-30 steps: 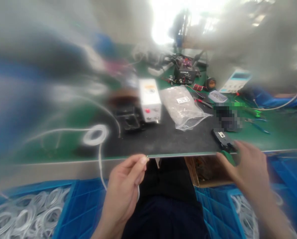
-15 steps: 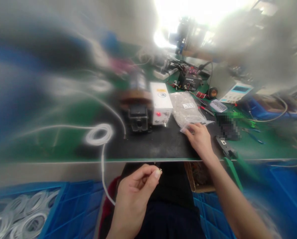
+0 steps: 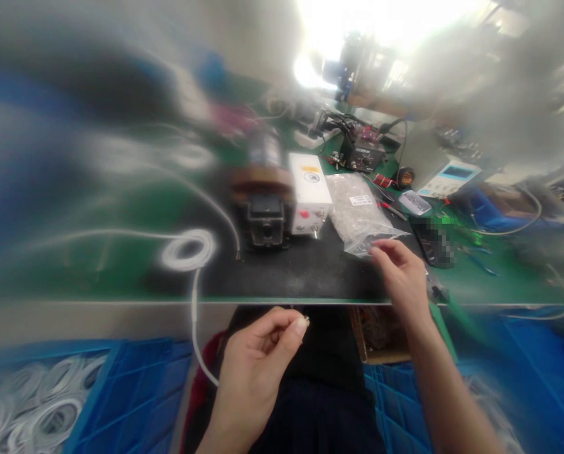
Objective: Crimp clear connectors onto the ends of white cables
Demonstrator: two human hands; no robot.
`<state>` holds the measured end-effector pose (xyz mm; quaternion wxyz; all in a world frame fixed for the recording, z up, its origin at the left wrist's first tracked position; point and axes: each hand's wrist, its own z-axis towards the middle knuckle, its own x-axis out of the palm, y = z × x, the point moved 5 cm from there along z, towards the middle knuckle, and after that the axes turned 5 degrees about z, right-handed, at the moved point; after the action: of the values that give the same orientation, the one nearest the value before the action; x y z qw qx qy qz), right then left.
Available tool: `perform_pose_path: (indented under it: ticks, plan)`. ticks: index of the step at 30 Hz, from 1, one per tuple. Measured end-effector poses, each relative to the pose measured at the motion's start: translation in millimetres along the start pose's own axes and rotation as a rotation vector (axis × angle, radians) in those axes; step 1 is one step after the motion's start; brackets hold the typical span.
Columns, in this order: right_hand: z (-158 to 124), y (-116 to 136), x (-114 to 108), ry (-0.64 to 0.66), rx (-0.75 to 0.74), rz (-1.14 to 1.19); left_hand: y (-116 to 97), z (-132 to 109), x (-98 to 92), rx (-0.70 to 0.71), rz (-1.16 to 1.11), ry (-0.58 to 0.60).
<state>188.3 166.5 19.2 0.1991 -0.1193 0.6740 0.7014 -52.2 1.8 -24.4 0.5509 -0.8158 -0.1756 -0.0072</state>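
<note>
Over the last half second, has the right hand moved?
Yes: judged against the white box, the right hand has shifted to the right, farther from the box, beside the near edge of the plastic bag.

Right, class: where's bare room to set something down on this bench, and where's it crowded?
Bare strip: the black mat before the white box, between the white cable's tip and right hand. Crowded: right of the plastic bag, around the red-handled tool.

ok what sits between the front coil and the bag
In the head view, going from the front coil to the bag: a loose cable end, then a black machine, then the white box, nearest the bag.
</note>
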Motion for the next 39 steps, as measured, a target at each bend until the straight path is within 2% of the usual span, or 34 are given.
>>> perform_pose_path:
  ticks: [6,10,19,25,28,33,39]
  plan:
    - [-88,17,21,0.339,0.390,0.483,-7,-6,8.7,0.112,0.121,0.089]
    - [-119,24,31,0.487,0.518,0.693,-14,-11,11.3,0.147,0.194,0.127]
    - [-134,31,39,0.583,0.516,0.824,-22,-15,13.4,0.203,0.274,0.128]
    - [-137,25,35,0.527,0.457,0.677,-20,-18,11.7,0.207,0.304,0.116]
    - [-135,28,35,0.504,0.427,0.709,-21,-19,11.4,0.218,0.316,0.112]
    - [-132,32,42,0.428,0.506,0.777,-26,-19,14.0,0.242,0.345,0.108]
    - [-134,32,48,0.430,0.483,0.769,-26,-20,16.0,0.239,0.357,0.114]
